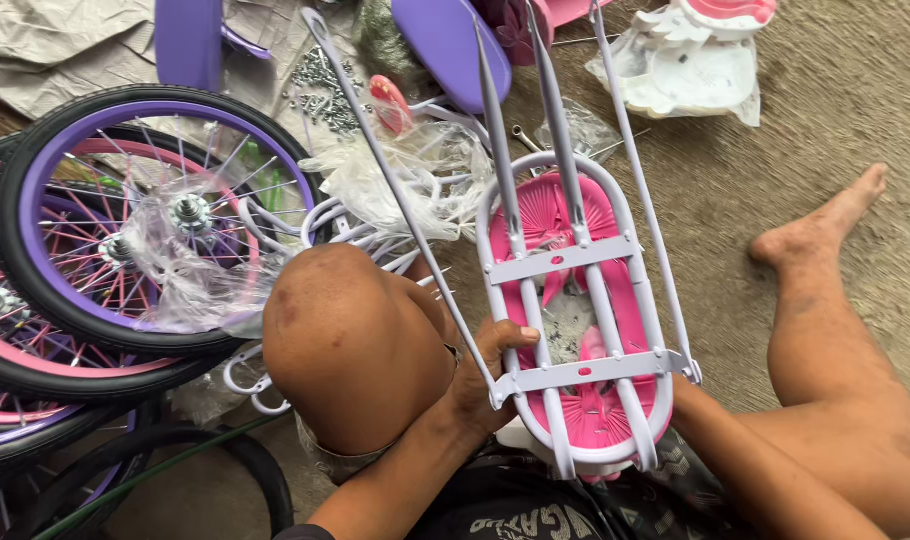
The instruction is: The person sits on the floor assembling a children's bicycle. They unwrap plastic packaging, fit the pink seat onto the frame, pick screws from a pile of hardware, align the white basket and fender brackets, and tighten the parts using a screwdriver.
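A white metal bicycle rear rack (575,260) with a pink plastic seat pad (535,225) beneath its bars lies across my lap. Long white stay rods (395,190) run from it toward the top of the view. My left hand (485,380) grips the rack's near left corner, thumb over the rail. My right hand is hidden behind the rack's near right side; only the forearm (755,470) shows, reaching up to the cross bar. My bent left knee (355,345) sits just left of the rack.
Purple-and-pink spoked wheels with black tyres (135,220) are stacked at left. Clear plastic bags (415,180), loose bolts (320,85), purple fenders (445,40) and white-pink plastic parts (700,55) lie at the top. My right leg and foot (825,225) stretch over the dirt floor.
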Available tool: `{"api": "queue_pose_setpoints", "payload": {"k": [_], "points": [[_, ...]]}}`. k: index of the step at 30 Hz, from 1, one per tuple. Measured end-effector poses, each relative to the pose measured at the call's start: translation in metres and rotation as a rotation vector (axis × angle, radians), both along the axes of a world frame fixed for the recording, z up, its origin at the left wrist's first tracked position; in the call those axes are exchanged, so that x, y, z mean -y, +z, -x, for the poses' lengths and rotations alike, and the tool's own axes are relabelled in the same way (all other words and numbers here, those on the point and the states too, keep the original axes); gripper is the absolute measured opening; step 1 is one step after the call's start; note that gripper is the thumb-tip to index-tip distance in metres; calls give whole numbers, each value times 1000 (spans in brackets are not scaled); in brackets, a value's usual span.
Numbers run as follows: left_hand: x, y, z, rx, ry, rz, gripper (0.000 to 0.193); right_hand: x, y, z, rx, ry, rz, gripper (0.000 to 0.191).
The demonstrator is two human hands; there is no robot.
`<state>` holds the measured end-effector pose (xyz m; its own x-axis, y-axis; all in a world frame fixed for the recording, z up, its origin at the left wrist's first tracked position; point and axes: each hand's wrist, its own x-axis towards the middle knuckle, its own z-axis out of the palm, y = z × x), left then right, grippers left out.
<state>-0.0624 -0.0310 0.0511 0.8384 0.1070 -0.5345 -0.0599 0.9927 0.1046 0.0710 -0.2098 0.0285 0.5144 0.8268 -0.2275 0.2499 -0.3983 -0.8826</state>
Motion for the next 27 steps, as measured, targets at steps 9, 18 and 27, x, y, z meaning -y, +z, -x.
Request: {"api": "queue_pose_setpoints", "payload": {"k": [9,18,27], "points": [[-6,17,-5,26,-79,-140,47,7,-1,-4,-9,-59,2,27],[5,23,-16,-15,-57,-108,48,-12,57,-76,-403,-574,-264,19],[12,3,-18,-107,-140,-324,44,-41,97,-28,205,-439,-183,14]]}}
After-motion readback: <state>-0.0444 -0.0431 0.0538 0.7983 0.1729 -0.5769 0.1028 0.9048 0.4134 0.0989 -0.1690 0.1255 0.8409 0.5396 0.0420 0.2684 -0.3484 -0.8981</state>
